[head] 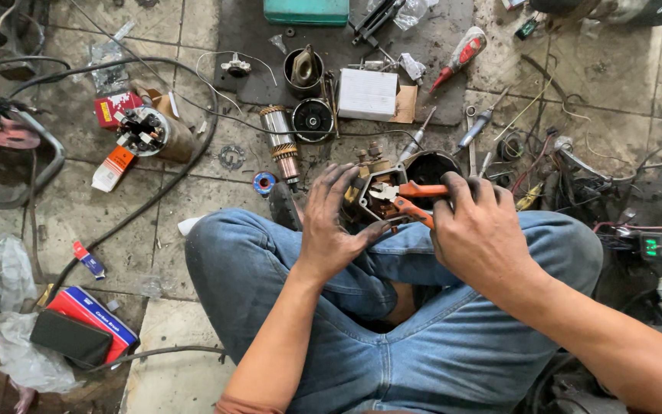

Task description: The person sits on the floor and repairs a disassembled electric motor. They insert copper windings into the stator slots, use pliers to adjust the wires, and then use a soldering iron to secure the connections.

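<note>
Right now your left hand [329, 222] steadies the dark motor housing [381, 195] resting on your lap. Your right hand [478, 230] is closed around orange-handled pliers [408, 198], their tip inside the housing.

Orange-handled pliers [411, 201], blue jeans [453, 345], red-handled screwdriver [461, 55].

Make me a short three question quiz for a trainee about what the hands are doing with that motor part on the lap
1. True or false: the right hand holds orange-handled pliers.
2. Which hand steadies the motor housing?
3. The white box lies: A) on the lap, B) on the dark floor mat, C) in a hand.

Key:
1. True.
2. The left hand.
3. B.
</note>
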